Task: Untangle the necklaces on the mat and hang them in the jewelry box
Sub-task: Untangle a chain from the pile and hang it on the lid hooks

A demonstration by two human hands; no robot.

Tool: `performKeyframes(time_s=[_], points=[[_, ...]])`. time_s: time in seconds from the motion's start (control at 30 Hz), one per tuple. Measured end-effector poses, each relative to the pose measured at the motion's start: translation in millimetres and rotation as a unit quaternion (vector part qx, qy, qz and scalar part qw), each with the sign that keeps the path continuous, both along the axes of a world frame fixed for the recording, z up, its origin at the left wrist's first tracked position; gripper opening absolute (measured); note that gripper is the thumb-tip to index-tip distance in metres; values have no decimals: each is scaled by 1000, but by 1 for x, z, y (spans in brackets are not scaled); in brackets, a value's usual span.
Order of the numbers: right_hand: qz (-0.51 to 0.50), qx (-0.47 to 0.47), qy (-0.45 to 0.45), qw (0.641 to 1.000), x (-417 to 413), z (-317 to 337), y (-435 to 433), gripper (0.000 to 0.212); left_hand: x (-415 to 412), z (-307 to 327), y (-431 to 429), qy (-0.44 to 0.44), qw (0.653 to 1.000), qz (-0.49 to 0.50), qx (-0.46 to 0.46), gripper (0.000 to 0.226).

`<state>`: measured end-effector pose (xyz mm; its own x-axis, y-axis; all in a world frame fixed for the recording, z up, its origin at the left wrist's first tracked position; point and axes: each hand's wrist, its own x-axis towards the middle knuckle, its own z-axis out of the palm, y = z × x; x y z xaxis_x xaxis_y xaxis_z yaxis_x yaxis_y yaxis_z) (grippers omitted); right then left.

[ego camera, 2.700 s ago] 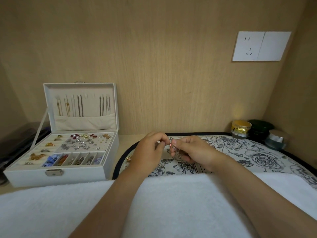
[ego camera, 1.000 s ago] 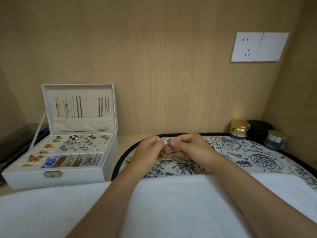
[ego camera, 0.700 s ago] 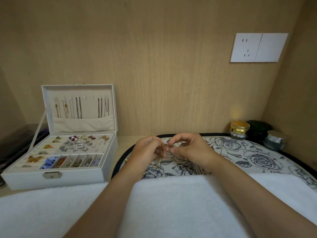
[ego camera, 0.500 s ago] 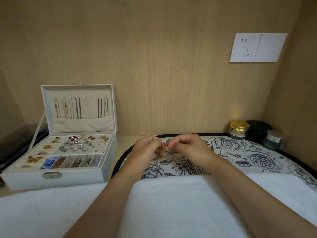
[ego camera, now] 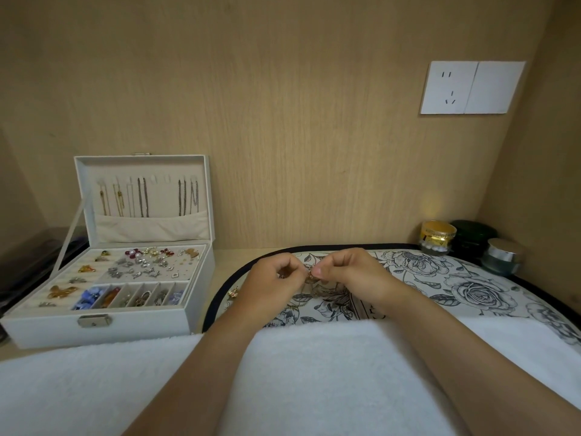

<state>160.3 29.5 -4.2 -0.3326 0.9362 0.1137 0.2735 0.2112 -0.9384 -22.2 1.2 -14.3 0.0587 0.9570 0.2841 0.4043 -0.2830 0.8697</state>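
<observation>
A thin tangled necklace [ego camera: 311, 277] is pinched between my two hands just above the flower-printed mat [ego camera: 471, 287]. My left hand [ego camera: 273, 281] holds it from the left with curled fingers. My right hand [ego camera: 349, 272] pinches it from the right with thumb and fingers. More fine chain lies on the mat below my hands, partly hidden. The white jewelry box [ego camera: 103, 322] stands open at the left. Several chains hang from hooks inside its lid [ego camera: 144, 196].
A white towel [ego camera: 314, 372] covers the near edge under my forearms. Three small jars [ego camera: 438, 236] stand at the back right by the side wall. A small gold trinket [ego camera: 233, 292] lies at the mat's left edge. A dark flat item [ego camera: 28, 259] sits left of the box.
My hands stayed close together over the mat, sinking slightly and working the chain with small finger moves. The box has not moved.
</observation>
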Motion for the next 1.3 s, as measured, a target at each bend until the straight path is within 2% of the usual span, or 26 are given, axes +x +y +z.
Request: performKeyframes(time_s=[0.17, 0.27, 0.43, 0.63, 0.67, 0.8, 0.87, 1.13, 1.3], points=[[-3, 13, -25, 1000, 0, 0, 2, 16, -2, 1, -3, 52, 998, 9, 18, 18], [29, 8, -43, 999, 0, 0, 1, 25, -4, 0, -3, 91, 996, 9, 22, 19], [66, -11, -52, 996, 6, 3, 3, 31, -16, -2, 3, 110, 992, 55, 31, 26], [70, -17, -75, 995, 7, 6, -2, 35, -26, -4, 8, 227, 970, 82, 36, 18], [72, -7, -76, 994, 6, 6, -2, 35, -25, -4, 8, 221, 972, 68, 38, 15], [68, 22, -62, 996, 4, 3, 0, 29, -5, 3, 1, 16, 1000, -17, -6, 21], [61, 15, -45, 997, 4, 4, 1, 29, 2, 5, -1, -30, 998, -44, -19, 18], [11, -12, -51, 999, -2, 6, -2, 37, -1, -1, 6, -42, 999, -33, 8, 10], [7, -30, -12, 999, -4, 4, 0, 63, -1, 2, 3, -41, 998, -43, -1, 16]])
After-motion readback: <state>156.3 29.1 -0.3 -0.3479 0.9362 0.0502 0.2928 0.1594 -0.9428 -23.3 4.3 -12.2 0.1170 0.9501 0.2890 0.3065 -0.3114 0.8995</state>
